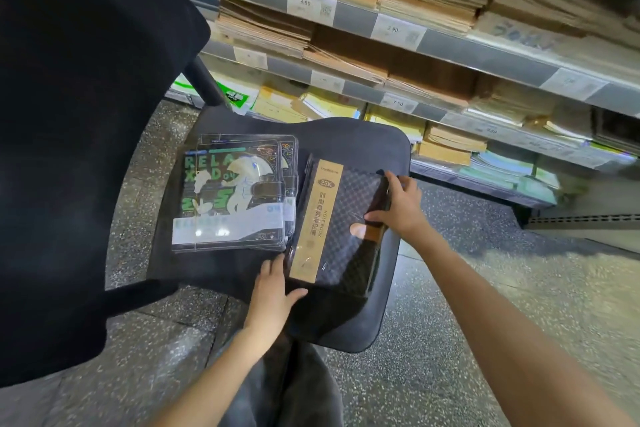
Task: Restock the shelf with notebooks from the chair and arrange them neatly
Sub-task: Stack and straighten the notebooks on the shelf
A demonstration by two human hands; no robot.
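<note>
A black office chair (346,319) stands before the shelf. On its seat lie two piles. On the right is a stack of dark checkered notebooks (343,222) with a tan paper band. My right hand (398,204) grips the stack's right edge, thumb on the cover, fingers curled round the side. My left hand (273,291) holds the stack's near left corner, fingers along its left side and thumb at the front edge. To the left lies a pile of clear-wrapped notebooks (235,194) printed with green "RELAX" lettering.
The chair's black backrest (79,135) fills the left of the view. Metal shelves (450,48) with price tags run along the back, packed with stacks of brown and pale paper notebooks. Speckled stone floor (485,288) lies to the right of the chair.
</note>
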